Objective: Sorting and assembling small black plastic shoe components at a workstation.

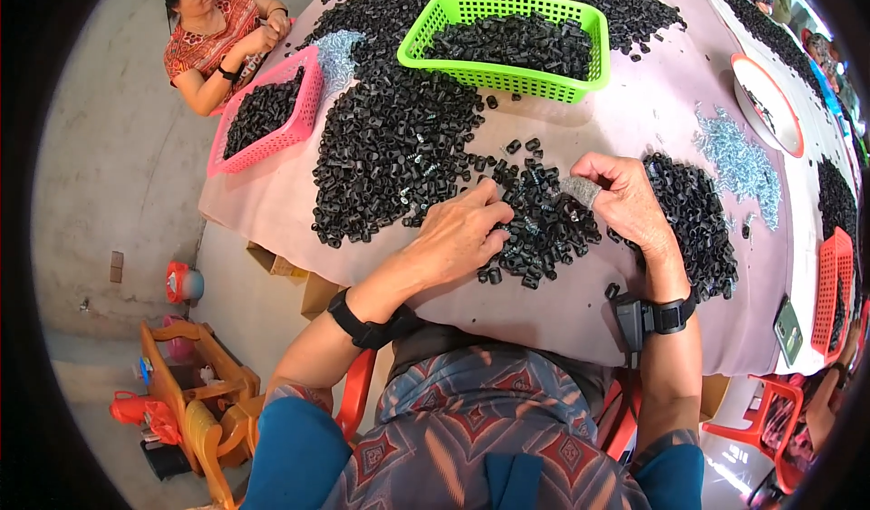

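My left hand (458, 231) reaches into a loose pile of small black plastic parts (542, 249) with its fingers bent and apart, the fingertips touching the parts. To the right of it, my right hand (627, 200) is closed in a pinch above the same pile. A grey wrap (581, 191) covers one of its fingertips. Whatever lies between the pinching fingers is too small and hidden to make out. Some silvery screws sit among the black parts near both hands. A second heap of black parts (693, 229) lies just right of my right hand.
A green basket (507, 83) and a pink basket (304, 102) hold black parts. Screws (739, 161) lie heaped at right, near a white bowl (768, 102). A phone (787, 331) and a red basket (832, 283) are at the right edge. Another person (217, 34) sits far left.
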Available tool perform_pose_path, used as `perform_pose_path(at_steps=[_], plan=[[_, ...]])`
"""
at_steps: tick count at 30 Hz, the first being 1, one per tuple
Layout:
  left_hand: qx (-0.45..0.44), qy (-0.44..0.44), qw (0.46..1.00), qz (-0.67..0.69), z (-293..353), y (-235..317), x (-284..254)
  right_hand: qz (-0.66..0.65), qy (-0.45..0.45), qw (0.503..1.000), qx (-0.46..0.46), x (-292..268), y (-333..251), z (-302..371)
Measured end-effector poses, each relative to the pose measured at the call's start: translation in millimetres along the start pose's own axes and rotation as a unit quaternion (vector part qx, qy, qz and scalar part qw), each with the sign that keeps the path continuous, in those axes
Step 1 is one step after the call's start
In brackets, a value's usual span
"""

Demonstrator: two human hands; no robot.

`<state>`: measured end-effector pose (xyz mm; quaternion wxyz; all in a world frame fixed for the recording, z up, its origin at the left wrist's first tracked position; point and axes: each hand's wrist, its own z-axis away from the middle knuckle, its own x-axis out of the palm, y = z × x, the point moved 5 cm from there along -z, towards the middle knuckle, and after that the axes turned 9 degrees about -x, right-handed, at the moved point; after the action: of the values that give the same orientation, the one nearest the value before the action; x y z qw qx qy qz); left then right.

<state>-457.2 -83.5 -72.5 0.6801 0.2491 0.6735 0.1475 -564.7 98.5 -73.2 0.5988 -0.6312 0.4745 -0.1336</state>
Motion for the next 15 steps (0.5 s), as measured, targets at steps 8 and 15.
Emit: perform_pose_path(at_steps=[8, 15], plan=[[0.024, -0.001, 1.0, 0.008, -4.1, -2.9, 3.0, 0.01, 0.012, 1.0, -0.011, 0.9, -0.9, -1.2], [0.023, 0.051, 0.992, 0.115, -2.9, 4.4, -10.4, -0.039, -0.051, 0.997, -0.035, 24.9, -17.7, 2.5]])
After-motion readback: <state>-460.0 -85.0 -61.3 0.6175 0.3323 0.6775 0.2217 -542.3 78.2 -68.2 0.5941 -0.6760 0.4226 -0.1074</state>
